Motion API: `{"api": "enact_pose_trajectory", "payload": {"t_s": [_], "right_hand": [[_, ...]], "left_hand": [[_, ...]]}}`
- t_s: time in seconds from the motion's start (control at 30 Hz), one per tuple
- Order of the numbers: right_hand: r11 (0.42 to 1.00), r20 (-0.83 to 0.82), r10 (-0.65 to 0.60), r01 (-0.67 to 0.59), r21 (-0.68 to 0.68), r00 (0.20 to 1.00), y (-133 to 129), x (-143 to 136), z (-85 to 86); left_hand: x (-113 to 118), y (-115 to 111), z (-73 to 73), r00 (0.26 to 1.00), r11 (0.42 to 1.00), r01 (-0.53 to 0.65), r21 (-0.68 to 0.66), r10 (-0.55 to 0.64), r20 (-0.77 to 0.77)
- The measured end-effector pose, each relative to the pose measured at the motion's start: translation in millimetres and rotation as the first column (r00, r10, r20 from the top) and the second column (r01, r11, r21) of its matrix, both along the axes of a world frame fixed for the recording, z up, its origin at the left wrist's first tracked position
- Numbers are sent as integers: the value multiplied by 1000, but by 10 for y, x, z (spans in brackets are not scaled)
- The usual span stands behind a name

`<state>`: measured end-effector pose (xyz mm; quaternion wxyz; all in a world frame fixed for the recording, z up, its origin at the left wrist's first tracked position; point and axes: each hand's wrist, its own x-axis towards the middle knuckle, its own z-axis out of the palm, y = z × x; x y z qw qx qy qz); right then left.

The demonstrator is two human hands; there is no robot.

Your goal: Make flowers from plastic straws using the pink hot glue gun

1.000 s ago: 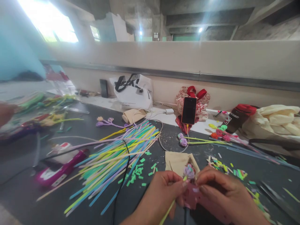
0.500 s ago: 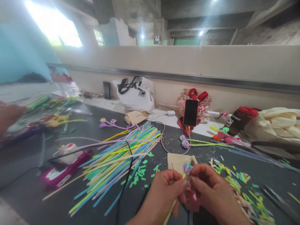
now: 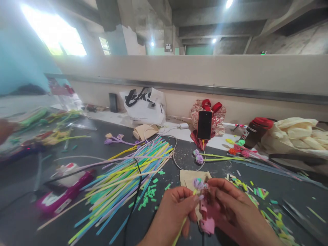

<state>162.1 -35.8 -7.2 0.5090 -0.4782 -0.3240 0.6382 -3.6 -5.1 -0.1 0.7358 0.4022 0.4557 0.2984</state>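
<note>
My left hand (image 3: 176, 208) pinches a small flower of fuzzy craft stems, its purple and teal head (image 3: 198, 183) just above the fingertips. Its yellow-green stem (image 3: 182, 227) runs down beneath the palm. A short pale purple piece (image 3: 201, 197) shows at my left fingertips. Beside the flower, my right hand (image 3: 235, 205) has its index finger and thumb curved and apart. Between the hands stands a pink tool (image 3: 207, 225) that looks like a hot glue gun, partly hidden by my right hand. A beige cloth or paper square (image 3: 186, 177) lies behind the flower.
Left of my hands lies a pile of coloured craft stems (image 3: 133, 184), crossed by a black cord, with green snippets (image 3: 148, 194) beside it. A phone (image 3: 204, 125) leans against a patterned bag. More snippets lie right, near tweezers (image 3: 302, 215). A blurred hand (image 3: 6, 130) shows far left.
My right fingers have drawn away from the flower toward the right, uncovering more of the pink tool. My left hand still holds the flower. The whole view has shifted slightly.
</note>
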Motion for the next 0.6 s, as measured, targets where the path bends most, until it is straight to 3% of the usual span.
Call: {"api": "enact_pose_trajectory", "payload": {"t_s": [0.1,0.17,0.23,0.3,0.43,0.53,0.6], "right_hand": [[997,212,73,-78,17,975,-17,89,-4],[994,411,92,-111,21,907,-26,195,-3],[985,655,99,-166,41,749,-47,326,-4],[952,860,54,-285,109,507,-92,446,-18],[822,989,-125,-550,150,83,-228,532,-107],[796,970,-223,-593,122,-100,-282,483,-185],[802,958,-248,-585,121,-142,-278,446,-203]], "left_hand": [[2,11,-20,1000,1000,-3,-6,3,-10],[-3,15,-28,1000,1000,-12,11,13,-5],[-9,17,-34,1000,1000,-14,28,14,-3],[-13,18,-37,1000,999,-16,35,16,-9],[-13,19,-28,999,999,-40,28,40,-6],[-15,20,-16,999,999,-33,39,34,-12],[-19,24,-20,999,998,-28,55,30,-26]]}}
